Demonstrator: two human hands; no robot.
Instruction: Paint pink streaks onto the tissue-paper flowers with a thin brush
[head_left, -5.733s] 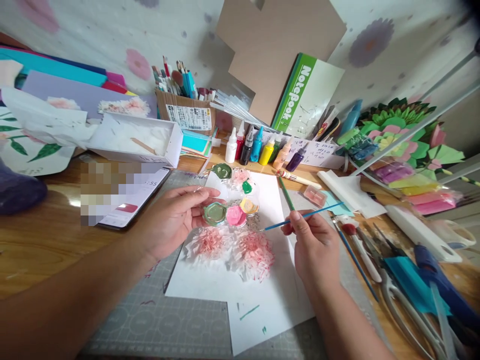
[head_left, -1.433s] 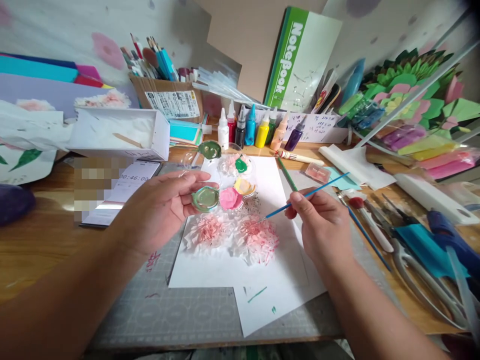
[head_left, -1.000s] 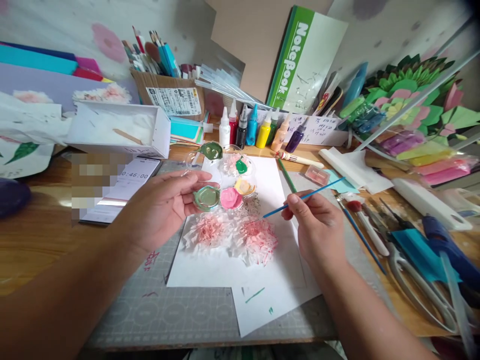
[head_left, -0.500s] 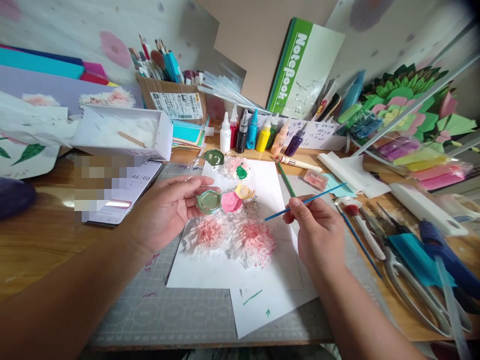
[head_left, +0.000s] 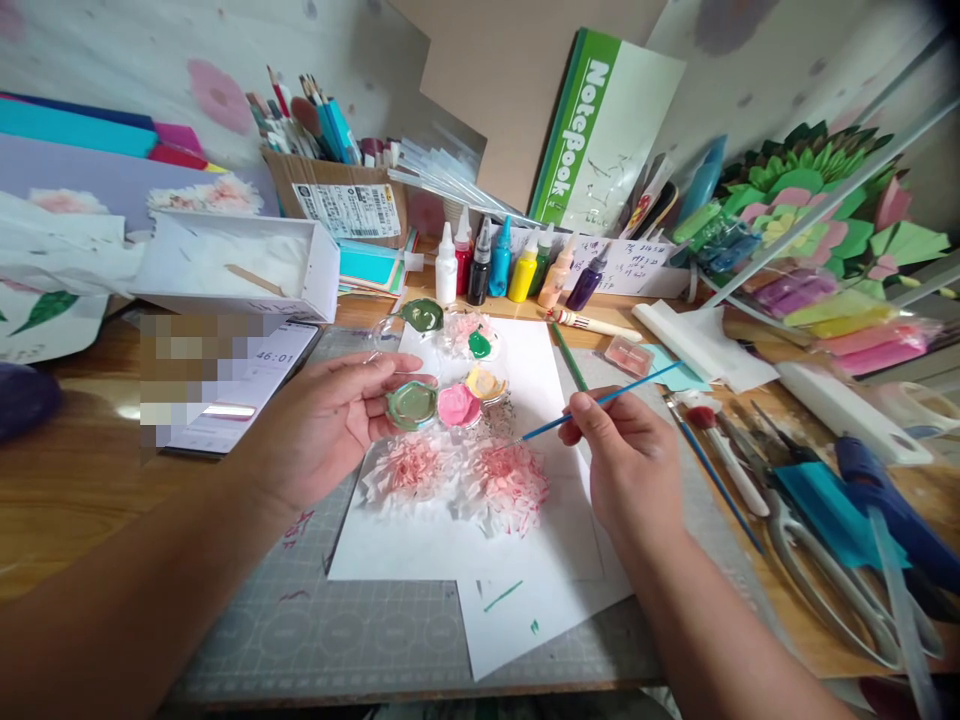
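Between the thumb and fingers of my left hand [head_left: 322, 420] is the edge of a clear paint palette [head_left: 386, 335], its round wells holding green, pink and yellow paint. My right hand [head_left: 626, 450] pinches a thin blue paintbrush [head_left: 577, 412], its bristles pointing left and down at a pink-tinted paper flower [head_left: 510, 485]. Whether the bristles touch the petals I cannot tell. A second pink and white paper flower [head_left: 411, 470] lies to the left, just below the palette. Both rest on a white paper sheet [head_left: 405, 550].
Several paint bottles [head_left: 521, 270] line the back beside a white box [head_left: 247, 270]. A phone [head_left: 255, 390] lies left. Scissors [head_left: 806, 570], a glue gun [head_left: 874, 490] and other brushes [head_left: 720, 480] crowd the right. A grey cutting mat [head_left: 300, 620] lies beneath the paper.
The whole view has shifted slightly. Both hands keep their grips, and the brush stays over the right-hand flower with hardly any movement.
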